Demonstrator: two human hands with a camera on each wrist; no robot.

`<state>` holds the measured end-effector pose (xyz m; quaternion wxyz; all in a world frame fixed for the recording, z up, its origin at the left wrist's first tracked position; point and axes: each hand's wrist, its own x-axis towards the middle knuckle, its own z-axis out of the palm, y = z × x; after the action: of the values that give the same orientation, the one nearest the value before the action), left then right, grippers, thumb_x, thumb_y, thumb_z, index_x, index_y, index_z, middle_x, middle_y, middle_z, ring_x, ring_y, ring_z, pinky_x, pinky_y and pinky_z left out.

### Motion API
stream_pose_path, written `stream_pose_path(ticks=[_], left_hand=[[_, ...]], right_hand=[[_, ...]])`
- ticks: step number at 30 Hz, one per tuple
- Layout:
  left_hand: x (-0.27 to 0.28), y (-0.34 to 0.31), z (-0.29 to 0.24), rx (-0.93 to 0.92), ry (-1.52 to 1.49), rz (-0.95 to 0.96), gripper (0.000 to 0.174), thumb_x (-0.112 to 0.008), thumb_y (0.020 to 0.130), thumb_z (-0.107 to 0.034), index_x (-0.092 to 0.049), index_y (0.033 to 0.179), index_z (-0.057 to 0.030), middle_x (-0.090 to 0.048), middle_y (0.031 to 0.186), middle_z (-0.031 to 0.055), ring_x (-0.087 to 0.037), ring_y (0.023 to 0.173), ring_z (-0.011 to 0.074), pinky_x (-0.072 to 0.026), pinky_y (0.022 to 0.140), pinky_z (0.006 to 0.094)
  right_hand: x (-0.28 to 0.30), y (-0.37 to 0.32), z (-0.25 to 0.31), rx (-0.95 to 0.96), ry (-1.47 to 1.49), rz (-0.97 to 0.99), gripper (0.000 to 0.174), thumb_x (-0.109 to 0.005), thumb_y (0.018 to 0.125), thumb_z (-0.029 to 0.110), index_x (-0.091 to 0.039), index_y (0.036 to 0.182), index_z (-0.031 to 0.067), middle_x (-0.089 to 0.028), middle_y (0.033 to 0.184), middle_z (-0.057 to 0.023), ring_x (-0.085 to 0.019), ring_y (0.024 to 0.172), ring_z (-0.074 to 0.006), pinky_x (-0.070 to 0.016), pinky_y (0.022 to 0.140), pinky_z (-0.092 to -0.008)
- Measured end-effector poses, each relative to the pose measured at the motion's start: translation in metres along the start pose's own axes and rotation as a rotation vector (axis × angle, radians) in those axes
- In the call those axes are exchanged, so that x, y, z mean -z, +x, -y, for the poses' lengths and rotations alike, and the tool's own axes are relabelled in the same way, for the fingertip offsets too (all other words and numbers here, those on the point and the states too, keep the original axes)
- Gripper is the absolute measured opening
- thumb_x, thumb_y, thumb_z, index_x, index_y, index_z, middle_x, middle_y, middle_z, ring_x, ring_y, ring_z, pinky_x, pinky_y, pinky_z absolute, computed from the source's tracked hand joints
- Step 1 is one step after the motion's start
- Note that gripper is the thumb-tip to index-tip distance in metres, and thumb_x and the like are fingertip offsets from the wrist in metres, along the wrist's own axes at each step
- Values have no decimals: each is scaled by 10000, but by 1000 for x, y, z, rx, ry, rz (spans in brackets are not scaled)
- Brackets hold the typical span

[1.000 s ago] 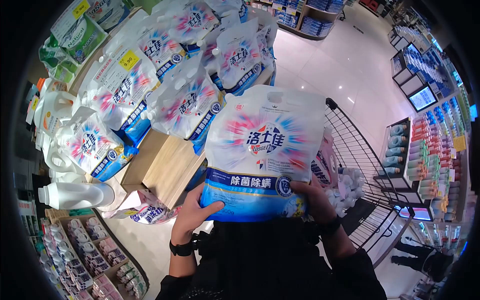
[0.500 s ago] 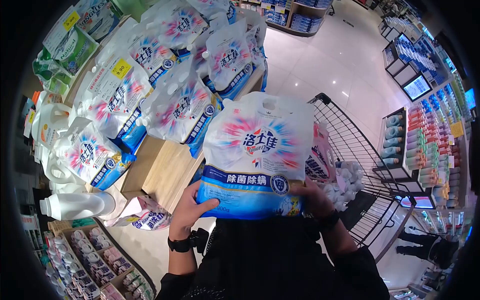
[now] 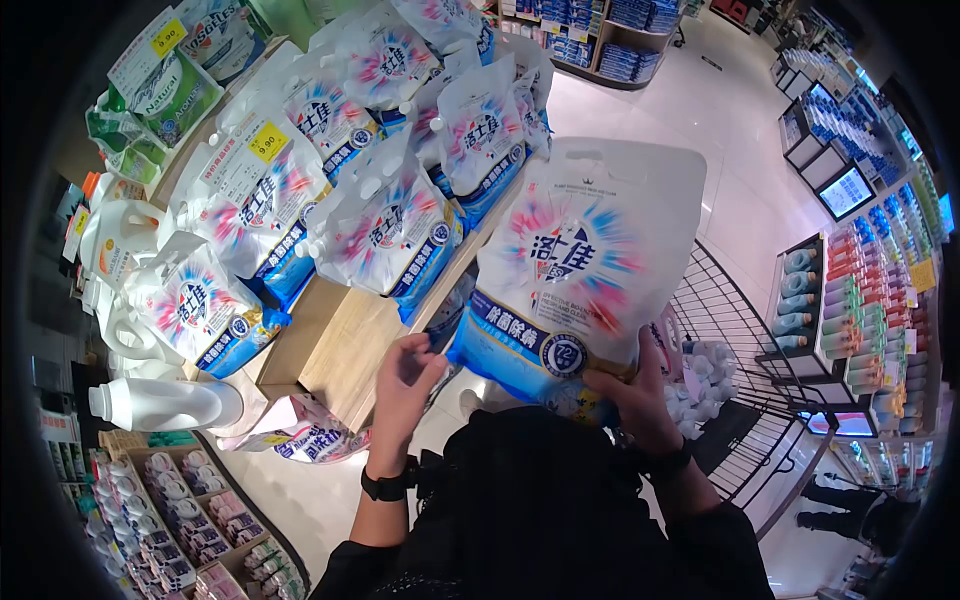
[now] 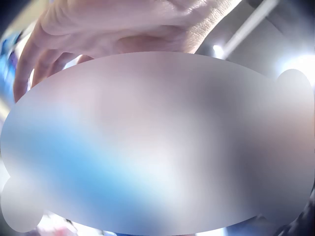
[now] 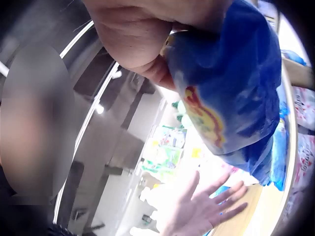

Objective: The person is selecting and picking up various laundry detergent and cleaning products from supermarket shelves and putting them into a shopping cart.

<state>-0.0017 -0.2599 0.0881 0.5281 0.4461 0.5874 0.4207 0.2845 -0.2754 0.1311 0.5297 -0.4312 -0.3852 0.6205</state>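
Observation:
A white-and-blue laundry detergent bag [image 3: 605,235] with a handle slot is tilted in front of the body. My right hand [image 3: 645,405] grips its lower right corner, thumb on the printed front. In the right wrist view the bag's crinkled blue bottom [image 5: 231,83] hangs from that hand. At the bag's lower left corner my left hand [image 3: 405,390] is off the plastic, fingers loosely bent. The right wrist view shows this left hand [image 5: 204,211] with its fingers spread and nothing in it. Blur covers most of the left wrist view below the hand [image 4: 118,24].
Several matching bags [image 3: 385,225] stand on the wooden display [image 3: 345,350] at left, beside white bottles [image 3: 165,403]. A black wire cart [image 3: 745,345] at right holds a pink bag and white items. Stocked shelves [image 3: 850,310] line the far right.
My left hand has let go of the bag's lower left side. The bag, held by the right hand, has risen, moved right and tilted.

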Motion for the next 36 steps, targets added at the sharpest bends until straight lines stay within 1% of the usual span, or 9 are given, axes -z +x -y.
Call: stream_pose_path(ticks=[3, 5, 6, 7, 10, 14, 18, 27, 36], left_hand=[[-32, -5, -24, 418, -553, 280, 590, -521, 975, -468, -397, 1393, -71, -537, 1253, 133, -575, 1111, 209, -509, 894, 362], [-39, 14, -21, 353, -844, 498, 621, -441, 994, -502, -353, 1437, -76, -475, 1356, 136, -568, 1143, 262, -502, 931, 452], [-34, 20, 37, 163, -674, 241, 666, -365, 1005, -530, -315, 1463, -49, -429, 1427, 144, -554, 1179, 311, -451, 1009, 499], [-11, 22, 71, 157, -1133, 242, 649, -321, 1018, -511, -321, 1468, -42, -484, 1392, 188, -474, 1288, 325, -388, 1091, 465], [-2, 32, 64, 178, -1144, 265, 653, -320, 1017, -514, -321, 1468, -42, -480, 1396, 189, -468, 1294, 325, -385, 1093, 466], [-1, 33, 63, 220, -1190, 298, 661, -317, 1015, -522, -320, 1468, -42, -472, 1403, 189, -456, 1304, 325, -378, 1096, 468], [-13, 24, 69, 255, -1312, 327, 668, -314, 1012, -529, -320, 1469, -41, -464, 1411, 190, -444, 1314, 325, -372, 1100, 470], [-81, 40, 56, 397, -1549, 514, 685, -307, 1007, -546, -319, 1470, -41, -446, 1429, 191, -418, 1336, 326, -357, 1108, 474], [-21, 26, 71, 537, -1647, 739, 702, -300, 1003, -563, -318, 1472, -41, -429, 1446, 193, -391, 1359, 326, -343, 1115, 478]], right_hand=[[-33, 2, 11, 239, -349, 47, 733, -668, 776, -36, -336, 1426, 28, -512, 1311, -187, -544, 1190, -277, -450, 1005, -409], [-57, 0, 16, 356, -494, 104, 741, -676, 778, -19, -337, 1436, 29, -497, 1324, -214, -541, 1191, -302, -436, 1013, -417], [-70, -4, 18, 401, -713, 207, 740, -696, 783, 27, -349, 1437, 29, -468, 1342, -242, -511, 1215, -342, -417, 1027, -446], [-81, -9, 21, 443, -932, 315, 742, -716, 789, 72, -362, 1439, 29, -440, 1360, -270, -482, 1240, -382, -397, 1041, -476], [-105, -26, 29, 524, -1062, 473, 710, -770, 790, 184, -436, 1406, 70, -402, 1416, -268, -405, 1321, -421, -359, 1075, -510], [-78, -25, 57, 346, -706, 658, 741, -793, 774, 296, -443, 1371, 31, -403, 1388, -286, -360, 1345, -442, -349, 1083, -503], [-20, 21, 46, 47, -765, 79, 775, -784, 794, 276, -378, 1407, 33, -470, 1373, -239, -430, 1331, -309, -361, 1083, -418], [90, 44, -34, -475, 85, 509, 1052, -858, 657, 337, -282, 1451, -41, -462, 1411, -156, -472, 1283, -257, -362, 1074, -375], [59, 4, -32, -381, 185, 268, 934, -849, 598, 138, -377, 1390, -13, -580, 1272, -123, -573, 1166, -247, -436, 1018, -362]])
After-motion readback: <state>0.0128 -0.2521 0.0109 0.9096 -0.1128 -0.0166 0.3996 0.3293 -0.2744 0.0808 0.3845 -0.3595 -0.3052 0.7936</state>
